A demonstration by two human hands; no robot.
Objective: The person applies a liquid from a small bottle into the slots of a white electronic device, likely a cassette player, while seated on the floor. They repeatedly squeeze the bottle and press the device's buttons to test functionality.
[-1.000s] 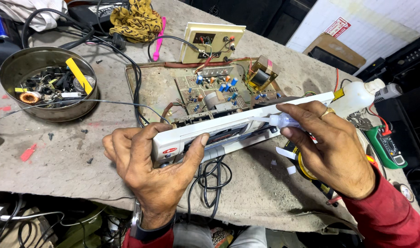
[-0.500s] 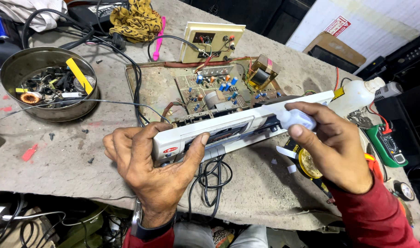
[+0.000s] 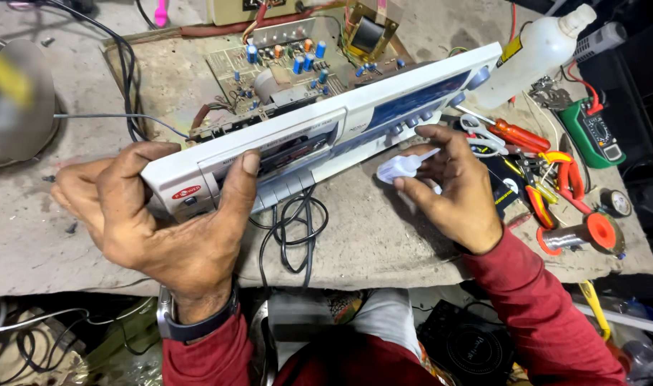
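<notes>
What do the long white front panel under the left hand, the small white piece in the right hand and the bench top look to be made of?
Long white front panel: apparently moulded plastic, smooth and slightly glossy, with a bluish window strip. Small white piece held in the right hand: likely plastic too, smooth with a soft sheen. Grey bench top: looks like concrete or stone, matte, rough, stained. The left hand grips the panel's end.

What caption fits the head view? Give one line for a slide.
Left hand grips the end of a white cassette player front panel while the right hand holds a small white plastic part beside it.
</notes>
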